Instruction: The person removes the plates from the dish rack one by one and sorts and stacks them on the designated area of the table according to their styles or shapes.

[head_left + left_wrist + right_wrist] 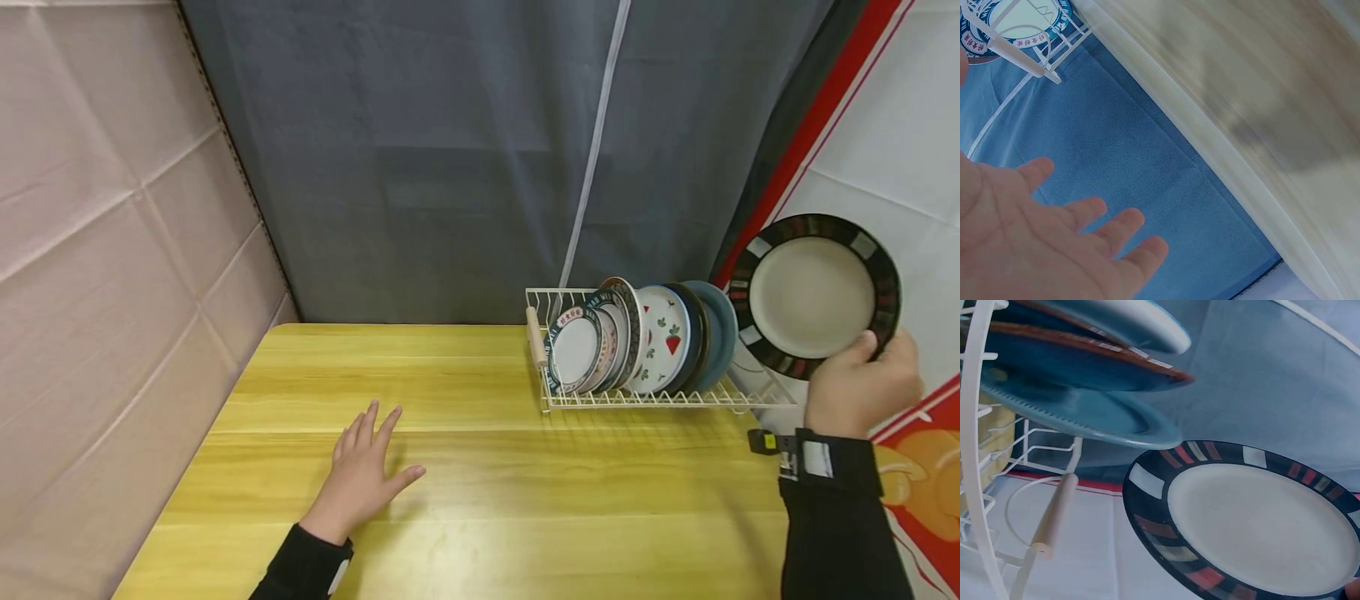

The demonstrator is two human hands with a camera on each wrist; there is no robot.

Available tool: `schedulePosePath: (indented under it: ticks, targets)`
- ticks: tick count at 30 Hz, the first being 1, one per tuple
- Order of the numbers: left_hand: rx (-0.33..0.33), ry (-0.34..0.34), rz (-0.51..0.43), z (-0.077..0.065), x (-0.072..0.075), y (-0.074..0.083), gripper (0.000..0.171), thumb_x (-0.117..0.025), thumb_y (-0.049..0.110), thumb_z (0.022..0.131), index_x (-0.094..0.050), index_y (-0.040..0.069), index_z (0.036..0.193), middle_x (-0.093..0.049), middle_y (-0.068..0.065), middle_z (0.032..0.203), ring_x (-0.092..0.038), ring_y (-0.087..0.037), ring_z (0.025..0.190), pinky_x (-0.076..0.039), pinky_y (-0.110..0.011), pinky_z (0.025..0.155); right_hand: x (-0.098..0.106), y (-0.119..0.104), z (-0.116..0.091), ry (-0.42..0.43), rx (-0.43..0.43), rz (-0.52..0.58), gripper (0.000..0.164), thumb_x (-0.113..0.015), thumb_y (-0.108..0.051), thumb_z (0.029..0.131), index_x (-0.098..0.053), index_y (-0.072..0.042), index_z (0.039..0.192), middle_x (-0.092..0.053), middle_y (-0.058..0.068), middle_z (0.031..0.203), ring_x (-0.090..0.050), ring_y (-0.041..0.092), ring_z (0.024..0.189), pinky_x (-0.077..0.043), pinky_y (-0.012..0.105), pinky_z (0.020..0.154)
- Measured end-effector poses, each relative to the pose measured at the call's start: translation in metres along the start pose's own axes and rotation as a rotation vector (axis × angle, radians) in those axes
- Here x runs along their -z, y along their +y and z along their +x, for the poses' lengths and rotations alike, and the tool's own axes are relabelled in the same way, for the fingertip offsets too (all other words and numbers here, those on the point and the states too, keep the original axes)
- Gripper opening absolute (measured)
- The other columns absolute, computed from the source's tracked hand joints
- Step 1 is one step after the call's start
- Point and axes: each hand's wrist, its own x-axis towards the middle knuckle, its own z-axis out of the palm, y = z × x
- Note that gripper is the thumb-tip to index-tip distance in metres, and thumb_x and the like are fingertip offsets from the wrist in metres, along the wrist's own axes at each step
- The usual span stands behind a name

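Note:
My right hand (862, 387) grips a plate (813, 283) by its lower right rim, the thumb on its front face. This plate has a cream middle and a dark rim with red, grey and white blocks. It is held up beside the right end of a white wire dish rack (667, 400); in the right wrist view the plate (1260, 525) appears close to a blue plate (1104, 415). Over the wooden table, my left hand (360, 475) has its fingers spread and holds nothing. Its palm (1022, 244) shows in the left wrist view.
Several plates stand on edge in the rack, among them a strawberry-patterned plate (660, 337) and a small blue-rimmed plate (573, 350). Wooden handles (536, 337) sit at the rack's ends. A grey-blue curtain (450, 167) hangs behind the table (480, 500).

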Motion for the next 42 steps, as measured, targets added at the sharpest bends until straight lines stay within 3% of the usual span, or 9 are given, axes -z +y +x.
schedulePosePath:
  ticks: [4, 13, 21, 24, 28, 33, 36, 39, 42]
  targets:
    - [0.002, -0.001, -0.002, 0.000, 0.000, 0.002, 0.098, -0.083, 0.052, 0.102, -0.037, 0.008, 0.177, -0.019, -0.037, 0.185, -0.028, -0.067, 0.166, -0.024, -0.089, 0.132, 0.009, -0.009, -0.006, 0.036, -0.002, 0.050, 0.035, -0.055, -0.018, 0.119, -0.078, -0.010, 0.145, -0.077, 0.014, 0.150, -0.066, 0.020, 0.149, -0.046, 0.025, 0.132]
    - [0.016, -0.023, -0.017, 0.000, 0.001, 0.004, 0.098, -0.081, 0.053, 0.103, -0.035, 0.009, 0.178, -0.018, -0.036, 0.185, -0.025, -0.067, 0.167, -0.022, -0.090, 0.132, 0.021, -0.010, -0.019, 0.111, 0.065, 0.106, 0.032, -0.061, -0.025, 0.117, -0.082, -0.012, 0.138, -0.081, 0.013, 0.140, -0.072, 0.017, 0.138, -0.053, 0.024, 0.123]
    - [0.016, -0.024, -0.031, 0.002, -0.003, 0.003, 0.098, -0.080, 0.054, 0.104, -0.034, 0.010, 0.178, -0.017, -0.036, 0.186, -0.024, -0.067, 0.167, -0.021, -0.089, 0.132, 0.027, -0.015, -0.047, 0.111, 0.091, 0.263, 0.029, -0.063, -0.015, 0.112, -0.086, -0.012, 0.130, -0.086, 0.005, 0.129, -0.069, -0.005, 0.119, -0.052, 0.016, 0.111]
    - [0.021, -0.027, -0.036, 0.002, -0.005, 0.002, 0.096, -0.079, 0.053, 0.105, -0.034, 0.010, 0.178, -0.016, -0.036, 0.186, -0.023, -0.067, 0.167, -0.021, -0.089, 0.133, 0.030, -0.015, -0.059, 0.101, 0.095, 0.317, 0.030, -0.061, -0.008, 0.110, -0.086, -0.009, 0.128, -0.084, -0.011, 0.117, -0.066, -0.010, 0.109, -0.048, 0.011, 0.100]
    - [0.023, -0.030, -0.045, 0.002, -0.006, 0.002, 0.095, -0.078, 0.052, 0.106, -0.034, 0.009, 0.178, -0.015, -0.036, 0.186, -0.022, -0.068, 0.167, -0.021, -0.089, 0.132, 0.033, -0.014, -0.074, 0.089, 0.096, 0.388, 0.030, -0.061, -0.001, 0.107, -0.086, -0.009, 0.120, -0.068, -0.034, 0.097, -0.058, -0.011, 0.094, -0.044, 0.011, 0.090]
    - [0.032, -0.047, -0.052, 0.002, -0.007, 0.002, 0.094, -0.076, 0.052, 0.107, -0.032, 0.009, 0.179, -0.012, -0.035, 0.187, -0.020, -0.067, 0.168, -0.019, -0.089, 0.133, 0.041, -0.012, -0.084, 0.056, 0.107, 0.416, 0.042, -0.061, 0.006, 0.102, -0.070, -0.032, 0.086, -0.046, -0.027, 0.076, -0.037, -0.008, 0.072, -0.028, 0.014, 0.071]
    - [0.032, -0.051, -0.055, 0.003, -0.008, 0.002, 0.094, -0.076, 0.051, 0.108, -0.032, 0.009, 0.179, -0.012, -0.035, 0.187, -0.019, -0.066, 0.169, -0.019, -0.089, 0.133, 0.045, -0.012, -0.089, 0.031, 0.080, 0.390, 0.049, -0.065, 0.006, 0.101, -0.059, -0.037, 0.078, -0.037, -0.022, 0.070, -0.029, -0.006, 0.065, -0.020, 0.015, 0.064]
    - [0.024, -0.047, -0.063, 0.004, -0.009, 0.002, 0.094, -0.077, 0.051, 0.107, -0.032, 0.010, 0.179, -0.013, -0.035, 0.187, -0.019, -0.066, 0.169, -0.019, -0.090, 0.133, 0.046, -0.012, -0.097, -0.010, 0.054, 0.382, 0.043, -0.071, 0.004, 0.102, -0.064, -0.032, 0.080, -0.036, -0.022, 0.067, -0.029, -0.006, 0.062, -0.019, 0.014, 0.061]
    - [0.021, -0.046, -0.071, 0.004, -0.012, 0.002, 0.094, -0.078, 0.050, 0.107, -0.033, 0.010, 0.179, -0.013, -0.035, 0.187, -0.019, -0.066, 0.169, -0.019, -0.090, 0.133, 0.044, -0.013, -0.108, -0.056, 0.021, 0.407, 0.028, -0.071, 0.006, 0.103, -0.079, -0.019, 0.094, -0.048, -0.023, 0.073, -0.039, -0.005, 0.066, -0.028, 0.011, 0.063]
